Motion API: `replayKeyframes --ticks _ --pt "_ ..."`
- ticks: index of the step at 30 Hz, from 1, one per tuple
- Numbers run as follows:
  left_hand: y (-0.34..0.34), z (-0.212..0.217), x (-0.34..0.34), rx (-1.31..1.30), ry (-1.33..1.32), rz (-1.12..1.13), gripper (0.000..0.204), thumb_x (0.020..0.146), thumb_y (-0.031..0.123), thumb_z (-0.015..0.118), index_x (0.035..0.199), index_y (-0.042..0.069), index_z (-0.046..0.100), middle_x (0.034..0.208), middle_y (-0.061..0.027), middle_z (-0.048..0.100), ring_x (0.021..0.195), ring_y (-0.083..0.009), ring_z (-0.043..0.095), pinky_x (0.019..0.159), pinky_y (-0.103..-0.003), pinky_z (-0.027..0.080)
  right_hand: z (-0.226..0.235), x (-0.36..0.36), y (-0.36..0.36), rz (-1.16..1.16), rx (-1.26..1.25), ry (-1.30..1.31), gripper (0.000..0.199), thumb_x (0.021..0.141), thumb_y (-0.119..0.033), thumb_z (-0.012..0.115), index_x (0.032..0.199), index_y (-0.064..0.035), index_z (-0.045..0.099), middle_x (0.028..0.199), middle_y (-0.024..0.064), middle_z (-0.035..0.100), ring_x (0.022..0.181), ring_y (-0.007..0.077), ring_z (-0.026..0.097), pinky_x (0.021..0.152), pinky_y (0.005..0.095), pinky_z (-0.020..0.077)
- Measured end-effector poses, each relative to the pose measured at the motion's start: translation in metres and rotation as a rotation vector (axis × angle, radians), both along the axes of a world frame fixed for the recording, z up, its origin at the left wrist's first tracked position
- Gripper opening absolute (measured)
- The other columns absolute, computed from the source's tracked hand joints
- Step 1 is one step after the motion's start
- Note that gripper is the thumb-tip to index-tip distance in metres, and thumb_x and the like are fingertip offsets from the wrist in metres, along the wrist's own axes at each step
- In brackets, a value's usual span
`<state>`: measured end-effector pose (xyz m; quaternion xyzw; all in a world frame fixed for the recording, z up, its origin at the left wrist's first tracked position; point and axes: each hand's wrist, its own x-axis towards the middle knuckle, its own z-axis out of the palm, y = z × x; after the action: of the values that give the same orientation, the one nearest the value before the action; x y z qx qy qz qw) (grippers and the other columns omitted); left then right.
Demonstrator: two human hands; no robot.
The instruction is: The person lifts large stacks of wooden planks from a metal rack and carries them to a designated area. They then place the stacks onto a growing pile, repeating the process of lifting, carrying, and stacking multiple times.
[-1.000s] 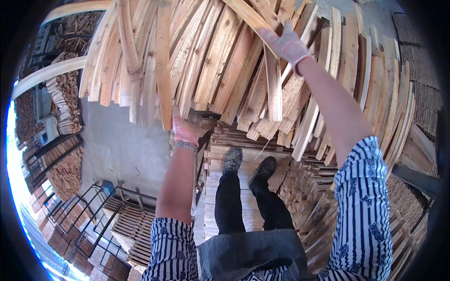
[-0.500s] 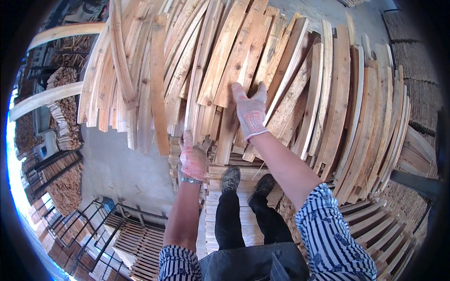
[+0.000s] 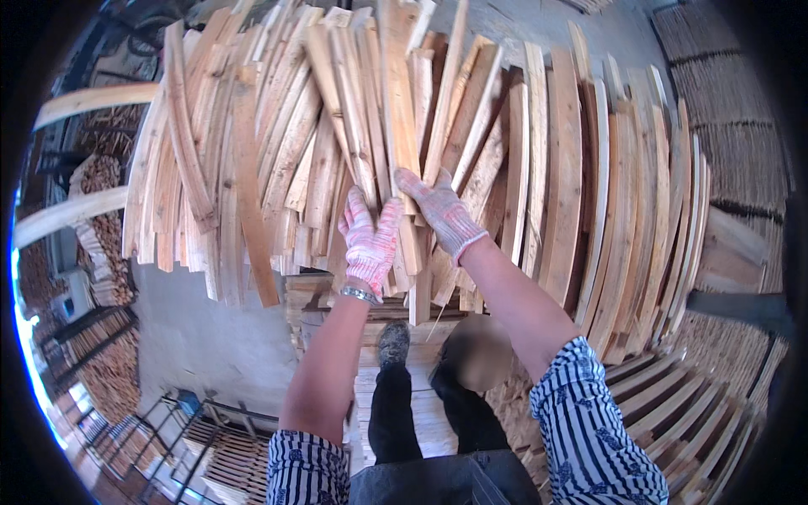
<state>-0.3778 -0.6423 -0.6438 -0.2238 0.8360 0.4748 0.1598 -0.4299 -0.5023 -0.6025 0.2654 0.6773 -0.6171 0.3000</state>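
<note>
Both hands are up in the leaning pile of slats (image 3: 471,151), which fills the view from nine o'clock round to three. The left hand (image 3: 370,244) and right hand (image 3: 442,215), in knit gloves, meet just above centre on one slat (image 3: 396,109) that runs up toward twelve. Each grip is wrapped round it, the left hand lower with fingers curled over its face, the right hand just beside and a little higher, laid along the edge.

That slat looks like thin, dry sawn wood: light for its length, I'd say, stiff along the grain but likely to whip at the far end if swung. Rough faces and splintery edges, so the gloves earn their keep and slipping seems unlikely. Held near the bottom like this, the long top will want to tip; a hold nearer the middle would balance better.

Room is tight. Neighbouring slats press in on both sides and overlap loosely, so drawing one out could bring others sliding. The clearest space is straight down toward six, over the low stack (image 3: 396,404) the person stands on, boots (image 3: 394,343) close to its front edge. At eight o'clock the concrete floor (image 3: 194,337) drops well below, with metal racks (image 3: 168,429) beyond. More stacked wood (image 3: 724,362) closes off four o'clock.
</note>
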Motion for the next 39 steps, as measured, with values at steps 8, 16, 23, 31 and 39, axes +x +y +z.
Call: replayKeyframes --ticks 8,16,23,31,39 --pt "0.016 0.074 0.063 0.66 -0.103 0.195 0.091 0.089 0.033 0.073 0.157 0.013 0.016 0.138 -0.0189 0.053 0.121 -0.0268 0.057 0.101 -0.037 0.047 0.007 0.079 0.04 -0.014 -0.309 -0.051 0.131 0.08 -0.053 0.079 0.149 0.015 -0.009 0.134 0.0297 0.056 0.131 0.0308 0.051 0.109 0.0376 0.0416" --pt "-0.001 0.131 0.201 1.214 -0.424 0.471 0.067 0.093 0.027 0.069 0.147 0.008 0.035 0.133 -0.0139 0.056 0.116 -0.0293 0.061 0.093 -0.044 0.057 0.192 0.188 0.043 0.327 -0.077 -0.392 0.09 0.082 -0.038 0.082 0.141 0.0063 0.031 0.114 0.0151 0.066 0.09 0.0181 0.065 0.081 0.0296 0.0545" --pt "0.019 0.156 0.254 1.054 -0.449 0.551 0.055 0.098 0.036 0.062 0.139 0.004 0.045 0.126 -0.0139 0.06 0.11 -0.0274 0.064 0.093 -0.042 0.056 0.207 0.203 0.048 0.363 -0.026 -0.299 0.096 0.081 -0.041 0.081 0.146 0.0063 0.028 0.122 0.0177 0.062 0.108 0.0222 0.06 0.098 0.0314 0.0493" --pt "0.015 0.286 0.267 0.992 -0.639 0.376 0.054 0.096 0.036 0.065 0.136 0.003 0.05 0.118 -0.0108 0.064 0.107 -0.0219 0.065 0.093 -0.037 0.054 0.298 0.26 0.069 0.155 -0.339 -0.37 0.087 0.085 -0.038 0.079 0.146 0.0044 0.034 0.133 0.0149 0.057 0.118 0.019 0.057 0.102 0.0342 0.0481" --pt "0.039 0.352 0.258 1.08 -0.458 0.383 0.048 0.098 0.037 0.061 0.134 0.006 0.051 0.118 -0.01 0.065 0.105 -0.0242 0.066 0.088 -0.041 0.057 0.309 0.29 0.086 0.009 -0.289 -0.05 0.078 0.09 -0.04 0.068 0.143 0.0074 0.036 0.133 0.018 0.055 0.118 0.0239 0.055 0.104 0.0329 0.043"
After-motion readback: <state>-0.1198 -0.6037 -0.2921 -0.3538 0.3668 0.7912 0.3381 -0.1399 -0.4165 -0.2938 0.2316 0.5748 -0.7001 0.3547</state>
